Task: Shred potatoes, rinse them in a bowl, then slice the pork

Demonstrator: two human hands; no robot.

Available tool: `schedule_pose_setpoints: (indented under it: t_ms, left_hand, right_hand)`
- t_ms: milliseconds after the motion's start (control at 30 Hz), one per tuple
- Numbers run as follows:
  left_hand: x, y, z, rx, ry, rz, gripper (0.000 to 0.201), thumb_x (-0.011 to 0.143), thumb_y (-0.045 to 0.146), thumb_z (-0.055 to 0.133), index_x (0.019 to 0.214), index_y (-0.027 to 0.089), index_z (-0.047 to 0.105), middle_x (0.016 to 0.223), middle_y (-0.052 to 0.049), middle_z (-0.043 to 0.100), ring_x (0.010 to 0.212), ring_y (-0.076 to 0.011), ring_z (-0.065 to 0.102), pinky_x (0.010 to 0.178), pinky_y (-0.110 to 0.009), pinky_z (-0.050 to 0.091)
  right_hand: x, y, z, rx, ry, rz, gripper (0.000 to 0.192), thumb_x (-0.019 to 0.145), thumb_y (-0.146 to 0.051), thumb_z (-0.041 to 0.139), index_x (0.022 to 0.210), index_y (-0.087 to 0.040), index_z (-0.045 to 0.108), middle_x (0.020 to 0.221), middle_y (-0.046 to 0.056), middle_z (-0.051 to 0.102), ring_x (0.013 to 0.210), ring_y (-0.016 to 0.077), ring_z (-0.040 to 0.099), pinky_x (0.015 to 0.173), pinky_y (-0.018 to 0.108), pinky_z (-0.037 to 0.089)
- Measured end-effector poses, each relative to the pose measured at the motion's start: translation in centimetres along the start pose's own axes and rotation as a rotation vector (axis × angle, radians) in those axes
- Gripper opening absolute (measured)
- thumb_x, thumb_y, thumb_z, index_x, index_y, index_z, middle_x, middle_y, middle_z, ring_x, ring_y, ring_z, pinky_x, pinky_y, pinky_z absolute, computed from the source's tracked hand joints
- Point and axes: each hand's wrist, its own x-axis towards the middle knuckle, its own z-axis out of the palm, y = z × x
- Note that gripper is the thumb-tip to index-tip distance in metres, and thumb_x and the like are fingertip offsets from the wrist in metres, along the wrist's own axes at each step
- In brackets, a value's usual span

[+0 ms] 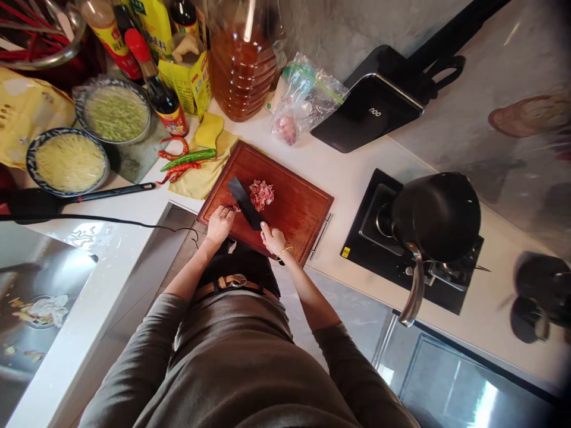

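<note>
The right hand (pixel 273 239) is closed around the handle of the knife (pixel 244 202), with the blade lying flat on the board (pixel 294 208) just beside the meat (pixel 261 194). The left hand (pixel 220 224) rests at the board's near edge, fingers curled, touching a small scrap of meat, probably to steady it. Chillies (pixel 187 159) wait nearby on a yellow cloth (pixel 200 178).

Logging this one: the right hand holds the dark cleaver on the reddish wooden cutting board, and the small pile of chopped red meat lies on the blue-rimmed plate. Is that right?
Not quite. In the head view the small pile of chopped red meat lies on the reddish wooden cutting board itself, beside the blade of the dark cleaver, not on a plate. The right hand does hold the cleaver there.
</note>
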Motion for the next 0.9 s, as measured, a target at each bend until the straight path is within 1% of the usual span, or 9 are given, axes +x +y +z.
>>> schedule_pose_setpoints:
  t_ms: [100,167,233,333,433,500,600,700,900]
  left_hand:
    - [0.0,0.0,-0.1,0.005,0.002,-0.002,0.027,0.092,0.019,0.038,0.1,0.014,0.063,0.087,-0.01,0.066,0.085,-0.0211,0.056,0.075,-0.033,0.044]
    - [0.0,0.0,-0.2,0.008,0.003,-0.001,0.028,0.092,0.02,0.038,0.102,0.013,0.063,0.088,-0.01,0.066,0.085,-0.0211,0.056,0.075,-0.032,0.044]
    - [0.0,0.1,-0.3,0.012,-0.004,-0.004,0.028,0.092,0.02,0.037,0.103,0.013,0.062,0.089,-0.01,0.066,0.085,-0.0215,0.055,0.075,-0.033,0.044]
    - [0.1,0.3,-0.4,0.026,-0.022,-0.025,0.028,0.093,0.022,0.036,0.103,0.014,0.062,0.086,-0.011,0.065,0.085,-0.022,0.055,0.074,-0.033,0.043]
    - [0.1,0.3,-0.5,0.033,-0.039,-0.046,0.028,0.093,0.022,0.036,0.101,0.015,0.062,0.087,-0.011,0.064,0.084,-0.0217,0.054,0.074,-0.033,0.043]
    - [0.1,0.3,-0.6,0.037,-0.058,-0.044,0.029,0.093,0.022,0.035,0.101,0.016,0.062,0.088,-0.011,0.064,0.085,-0.0216,0.054,0.074,-0.033,0.043]
    - [0.2,0.2,-0.8,0.06,-0.091,-0.012,0.03,0.093,0.022,0.035,0.107,0.018,0.061,0.089,-0.011,0.063,0.087,-0.0221,0.053,0.075,-0.033,0.043]
    - [0.5,0.2,-0.7,0.082,-0.129,0.011,0.032,0.092,0.02,0.036,0.113,0.019,0.06,0.092,-0.011,0.062,0.09,-0.0228,0.053,0.076,-0.034,0.043]
    - [1.1,0.3,-0.3,0.03,-0.125,0.031,0.031,0.09,0.018,0.037,0.107,0.017,0.063,0.094,-0.013,0.062,0.091,-0.024,0.052,0.077,-0.036,0.044]
  right_hand:
    - [-0.1,0.6,-0.5,0.102,0.014,0.067,0.062,0.089,-0.062,0.016,0.056,-0.02,0.048,0.038,-0.004,0.041,0.035,0.0083,0.044,0.042,0.019,0.032]
    - [-0.4,0.7,-0.7,0.088,0.04,0.091,0.065,0.088,-0.063,0.013,0.056,-0.019,0.049,0.039,-0.002,0.044,0.036,0.0093,0.046,0.043,0.02,0.032]
    - [-0.7,0.6,-0.8,-0.007,0.08,0.065,0.068,0.089,-0.061,0.012,0.057,-0.019,0.053,0.044,0.002,0.052,0.045,0.0113,0.054,0.049,0.02,0.036]
    - [-1.4,0.0,-0.6,-0.225,0.117,-0.001,0.065,0.093,-0.055,0.016,0.065,-0.017,0.062,0.063,0.009,0.066,0.066,0.0161,0.064,0.062,0.022,0.041]
    - [-1.9,-0.9,0.0,-0.397,0.102,0.001,0.06,0.094,-0.052,0.022,0.08,-0.016,0.068,0.082,0.014,0.071,0.081,0.0213,0.066,0.07,0.025,0.042]
    - [-2.0,-1.5,0.4,-0.45,0.084,0.026,0.061,0.094,-0.052,0.021,0.087,-0.015,0.069,0.088,0.015,0.071,0.086,0.0228,0.066,0.073,0.026,0.043]
    - [-1.9,-1.9,0.7,-0.467,0.062,0.051,0.063,0.094,-0.053,0.019,0.093,-0.015,0.069,0.092,0.015,0.071,0.09,0.0224,0.065,0.076,0.026,0.043]
    - [-1.7,-1.9,0.5,-0.465,0.042,0.046,0.064,0.094,-0.053,0.017,0.095,-0.015,0.068,0.094,0.014,0.071,0.092,0.0217,0.065,0.078,0.026,0.042]
    - [-1.8,-1.8,0.2,-0.477,0.045,0.055,0.065,0.093,-0.055,0.018,0.096,-0.015,0.069,0.093,0.015,0.071,0.092,0.0223,0.065,0.079,0.026,0.042]
